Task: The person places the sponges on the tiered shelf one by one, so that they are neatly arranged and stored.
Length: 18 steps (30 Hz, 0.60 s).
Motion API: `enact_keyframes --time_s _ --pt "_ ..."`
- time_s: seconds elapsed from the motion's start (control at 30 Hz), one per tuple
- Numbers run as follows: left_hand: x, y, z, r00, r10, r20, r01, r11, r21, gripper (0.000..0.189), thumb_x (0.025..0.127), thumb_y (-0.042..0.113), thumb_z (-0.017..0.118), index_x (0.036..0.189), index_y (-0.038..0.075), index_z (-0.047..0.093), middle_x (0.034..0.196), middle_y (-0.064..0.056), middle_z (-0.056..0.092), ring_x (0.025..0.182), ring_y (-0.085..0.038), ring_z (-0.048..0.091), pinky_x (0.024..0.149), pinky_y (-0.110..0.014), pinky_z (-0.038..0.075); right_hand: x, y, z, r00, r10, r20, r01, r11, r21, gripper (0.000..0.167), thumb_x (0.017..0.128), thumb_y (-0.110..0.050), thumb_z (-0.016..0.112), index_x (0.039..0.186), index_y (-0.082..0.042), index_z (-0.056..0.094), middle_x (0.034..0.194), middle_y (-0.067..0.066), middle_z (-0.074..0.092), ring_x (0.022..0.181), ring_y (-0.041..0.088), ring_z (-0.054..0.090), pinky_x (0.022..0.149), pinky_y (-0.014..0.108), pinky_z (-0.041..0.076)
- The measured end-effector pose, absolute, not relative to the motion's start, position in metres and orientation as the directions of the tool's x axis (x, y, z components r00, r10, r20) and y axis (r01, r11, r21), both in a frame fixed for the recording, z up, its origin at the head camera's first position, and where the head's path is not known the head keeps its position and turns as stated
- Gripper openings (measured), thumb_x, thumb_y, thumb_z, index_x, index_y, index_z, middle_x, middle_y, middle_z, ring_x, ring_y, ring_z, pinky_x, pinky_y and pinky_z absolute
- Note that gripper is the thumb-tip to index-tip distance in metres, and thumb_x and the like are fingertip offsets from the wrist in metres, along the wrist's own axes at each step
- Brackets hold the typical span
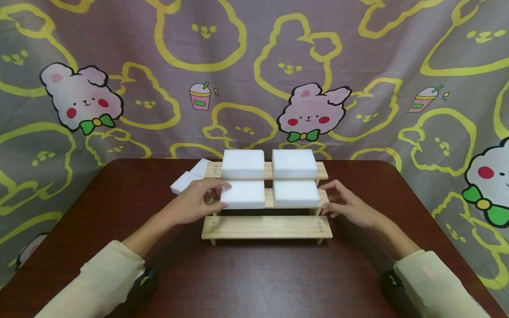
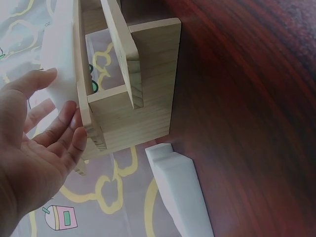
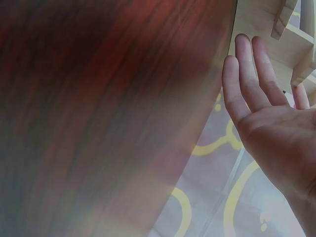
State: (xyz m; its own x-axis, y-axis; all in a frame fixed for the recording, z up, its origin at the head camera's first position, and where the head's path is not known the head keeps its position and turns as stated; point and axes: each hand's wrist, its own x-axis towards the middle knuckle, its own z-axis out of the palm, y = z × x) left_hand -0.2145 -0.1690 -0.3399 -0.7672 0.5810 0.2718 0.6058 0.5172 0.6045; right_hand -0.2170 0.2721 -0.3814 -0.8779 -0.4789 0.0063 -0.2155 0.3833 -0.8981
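My left hand grips the left end of a white foam block on the middle step of a wooden three-step stand. In the left wrist view, the thumb lies against one face of the block and the fingertips are by the step's edge. Beside the right end of that step is my right hand, its fingers loosely bent and holding nothing. A second foam block sits near it on the same step. Two more, a left block and a right block, stand on the top step.
Loose white foam pieces lie on the dark red table behind my left hand, one partly over another. Bare wood shows on the lowest step. A patterned curtain hangs at the table's far edge.
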Motion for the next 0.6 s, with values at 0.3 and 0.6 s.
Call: enact_keyframes --time_s 0.3,0.6 --pt "-0.2158 -0.1680 -0.3384 -0.775 0.570 0.272 0.599 0.526 0.604 0.037 0.089 0.008 0.081 0.122 0.000 0.069 0.084 0.002 0.061 0.073 -0.015 0.054 0.069 -0.032 0.047 -0.2178 0.2725 -0.3810 -0.879 -0.477 0.005 -0.216 0.389 -0.896 0.045 0.103 -0.008 0.061 0.140 0.000 0.037 0.111 0.023 0.065 0.094 0.029 0.071 0.075 0.041 0.058" --pt "-0.2158 -0.1676 -0.3399 -0.779 0.566 0.270 0.591 0.518 0.619 0.037 0.089 0.008 0.080 0.123 0.000 0.068 0.085 0.001 0.061 0.073 -0.016 0.054 0.068 -0.029 0.045 -0.2172 0.2725 -0.3813 -0.879 -0.477 0.001 -0.211 0.387 -0.897 0.046 0.103 -0.008 0.061 0.141 0.001 0.037 0.110 0.023 0.066 0.092 0.027 0.072 0.075 0.041 0.058"
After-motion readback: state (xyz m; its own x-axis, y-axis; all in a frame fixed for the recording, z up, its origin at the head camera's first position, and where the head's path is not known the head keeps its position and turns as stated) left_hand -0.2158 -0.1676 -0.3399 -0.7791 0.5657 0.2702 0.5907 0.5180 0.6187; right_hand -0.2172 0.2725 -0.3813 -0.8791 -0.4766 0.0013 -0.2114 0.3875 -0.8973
